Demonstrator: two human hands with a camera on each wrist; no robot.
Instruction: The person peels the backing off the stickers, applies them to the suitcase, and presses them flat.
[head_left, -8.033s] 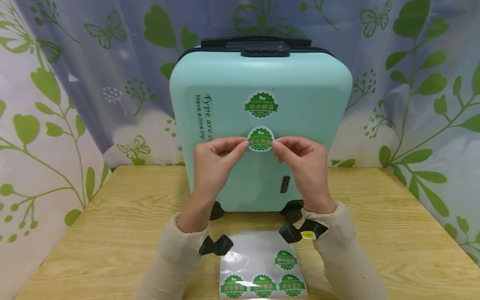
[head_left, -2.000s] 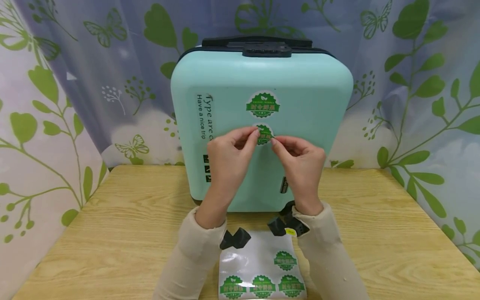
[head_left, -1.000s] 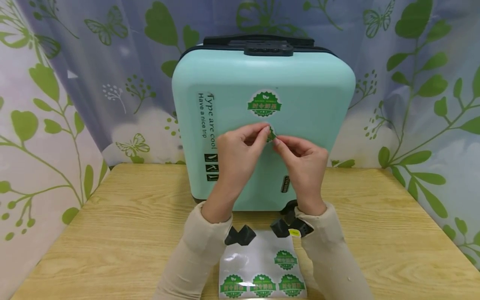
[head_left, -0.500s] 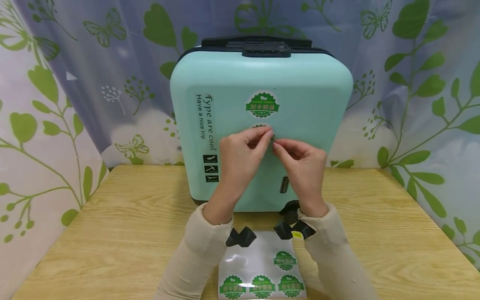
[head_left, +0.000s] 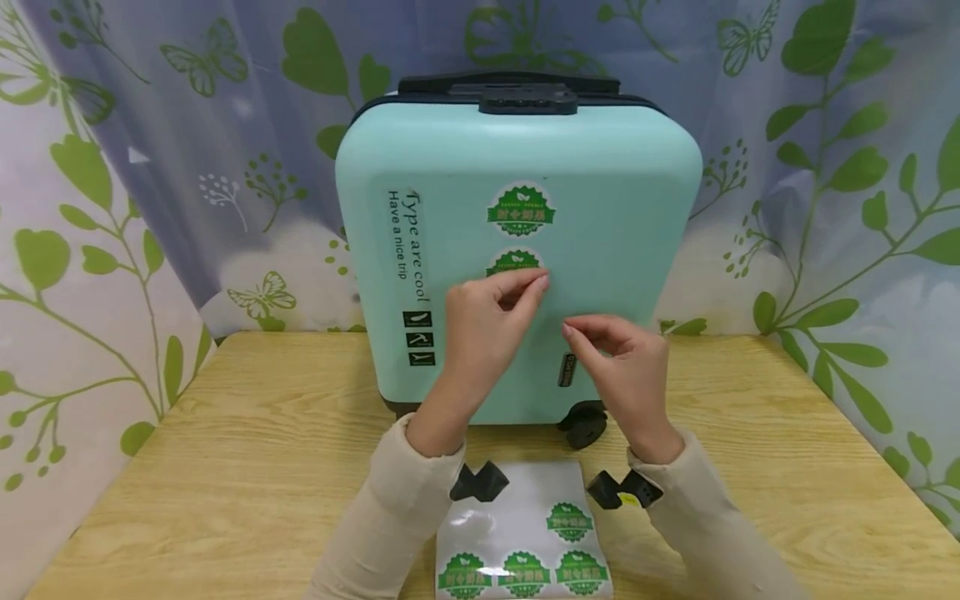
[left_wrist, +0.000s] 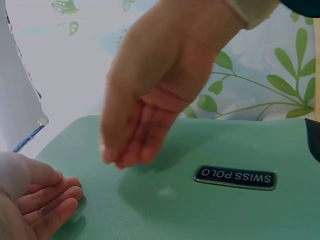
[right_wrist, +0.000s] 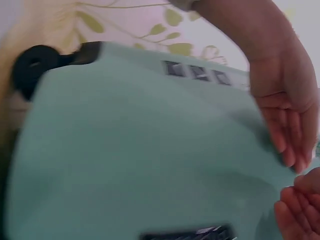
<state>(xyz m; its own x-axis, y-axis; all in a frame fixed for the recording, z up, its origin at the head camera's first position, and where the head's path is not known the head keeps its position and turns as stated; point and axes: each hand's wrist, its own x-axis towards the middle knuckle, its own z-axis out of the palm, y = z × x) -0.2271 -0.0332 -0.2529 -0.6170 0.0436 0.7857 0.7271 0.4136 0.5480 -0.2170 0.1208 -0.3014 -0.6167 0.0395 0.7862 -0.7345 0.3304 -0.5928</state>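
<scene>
A mint-green suitcase stands upright on the table. One round green-and-white sticker is on the upper part of its front. Just below is a second round sticker, its lower part hidden behind my left hand. The left thumb and index fingertips come together right at that sticker's lower right edge. My right hand is lower and to the right, near the dark SWISS POLO nameplate. Its thumb and index are close together, and nothing shows between them. In the right wrist view the left fingers look nearly straight.
A sheet of stickers lies on the wooden table before the suitcase, with several green stickers on it. A black caster wheel shows at the suitcase's lower right. Behind hangs a leaf-and-butterfly curtain.
Earlier both hands held the second sticker by its edges; it now lies below the first on the suitcase. The right hand has come away, down and right; the left has shifted right across the sticker.
</scene>
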